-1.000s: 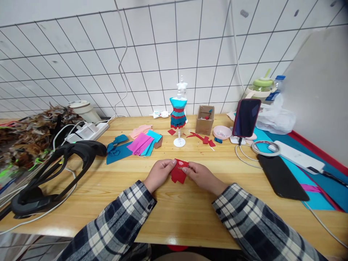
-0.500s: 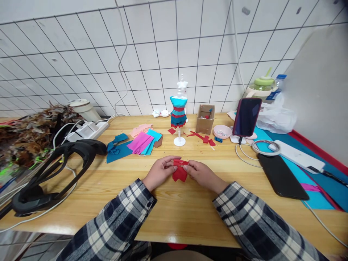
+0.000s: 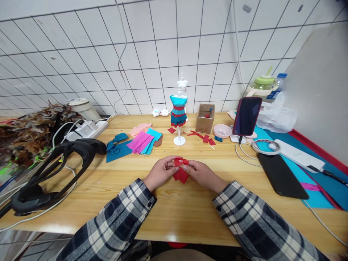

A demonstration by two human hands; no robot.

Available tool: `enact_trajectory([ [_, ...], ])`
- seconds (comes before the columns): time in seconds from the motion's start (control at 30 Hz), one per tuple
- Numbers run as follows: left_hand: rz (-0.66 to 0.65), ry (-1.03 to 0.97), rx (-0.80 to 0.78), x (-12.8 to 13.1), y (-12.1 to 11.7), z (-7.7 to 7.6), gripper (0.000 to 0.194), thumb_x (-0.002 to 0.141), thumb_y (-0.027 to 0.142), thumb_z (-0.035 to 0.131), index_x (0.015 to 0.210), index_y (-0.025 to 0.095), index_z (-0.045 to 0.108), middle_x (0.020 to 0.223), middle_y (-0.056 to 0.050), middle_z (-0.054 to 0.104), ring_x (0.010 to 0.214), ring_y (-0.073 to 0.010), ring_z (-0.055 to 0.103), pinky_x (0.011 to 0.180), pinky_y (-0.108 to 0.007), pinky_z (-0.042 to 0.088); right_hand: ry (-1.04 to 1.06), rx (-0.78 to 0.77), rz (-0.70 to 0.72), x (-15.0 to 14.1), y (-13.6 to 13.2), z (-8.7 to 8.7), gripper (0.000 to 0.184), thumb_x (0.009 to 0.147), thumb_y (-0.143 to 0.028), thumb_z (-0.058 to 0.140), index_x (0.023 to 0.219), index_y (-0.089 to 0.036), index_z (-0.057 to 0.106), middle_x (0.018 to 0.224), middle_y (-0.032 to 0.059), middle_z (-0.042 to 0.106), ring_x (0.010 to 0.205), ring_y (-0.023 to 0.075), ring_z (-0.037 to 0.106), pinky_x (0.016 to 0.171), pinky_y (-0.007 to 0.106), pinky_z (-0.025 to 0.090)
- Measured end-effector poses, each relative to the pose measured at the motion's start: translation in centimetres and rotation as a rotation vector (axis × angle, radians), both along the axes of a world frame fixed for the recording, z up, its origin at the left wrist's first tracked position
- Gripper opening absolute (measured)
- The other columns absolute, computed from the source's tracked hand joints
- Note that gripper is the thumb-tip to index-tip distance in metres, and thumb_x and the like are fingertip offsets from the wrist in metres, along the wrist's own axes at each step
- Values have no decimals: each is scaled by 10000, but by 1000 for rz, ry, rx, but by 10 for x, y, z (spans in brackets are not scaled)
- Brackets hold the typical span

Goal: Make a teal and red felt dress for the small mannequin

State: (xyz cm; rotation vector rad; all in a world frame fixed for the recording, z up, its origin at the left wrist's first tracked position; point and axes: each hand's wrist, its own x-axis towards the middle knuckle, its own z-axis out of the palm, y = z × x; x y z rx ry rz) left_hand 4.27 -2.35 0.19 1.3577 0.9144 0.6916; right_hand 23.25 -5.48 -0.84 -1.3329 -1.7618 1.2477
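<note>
Between my two hands, low over the wooden table, is a small piece of red crepe paper [image 3: 181, 176] with its upper edge folded and a pale patch showing near the top. My left hand [image 3: 160, 172] pinches its left side between thumb and fingers. On the other side, my right hand [image 3: 202, 174] grips the paper with thumb and fingertips close to the middle; a thin light sliver shows by that thumb, too small to name. Beyond them stands a white mini dress form [image 3: 179, 108] wearing a blue and red layered paper dress.
Coloured paper sheets [image 3: 140, 143] lie left of the dress form. Red scraps [image 3: 202, 137], a cardboard box [image 3: 205, 119] and a pink bowl [image 3: 222, 130] are to its right. A propped phone [image 3: 247, 116] and a black phone [image 3: 281, 177] sit right; a black headset frame [image 3: 58, 174] sits left.
My left hand has shifted its fingers behind the red paper's top edge. That edge was folded toward me, then curled and lifted slightly; both hands have kept hold.
</note>
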Motion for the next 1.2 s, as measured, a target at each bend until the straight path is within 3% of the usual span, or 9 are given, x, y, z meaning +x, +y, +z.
enact_trajectory([
  [0.23,-49,-6,20,-2,1,-3,506,745,302,726,1199,135,579,1156,-142,689,1023,-258,665,898,-376,502,-11,0,16,3,2,-4,368,902,-488,489,996,-187,677,756,25,655,743,179,569,680,277,428],
  [0.43,-66,5,24,-1,1,-3,561,737,300,735,1231,112,548,1089,-145,711,950,-233,684,846,-357,519,-3,-9,23,4,3,-8,355,896,-480,506,1021,-199,683,711,20,655,737,187,583,675,282,440],
  [1.2,-110,-12,-4,-1,0,-4,603,743,275,741,1281,117,520,1159,-162,686,1017,-243,672,902,-374,503,-76,48,26,4,2,-5,293,870,-431,554,1013,-201,666,713,3,634,634,146,523,583,245,370],
])
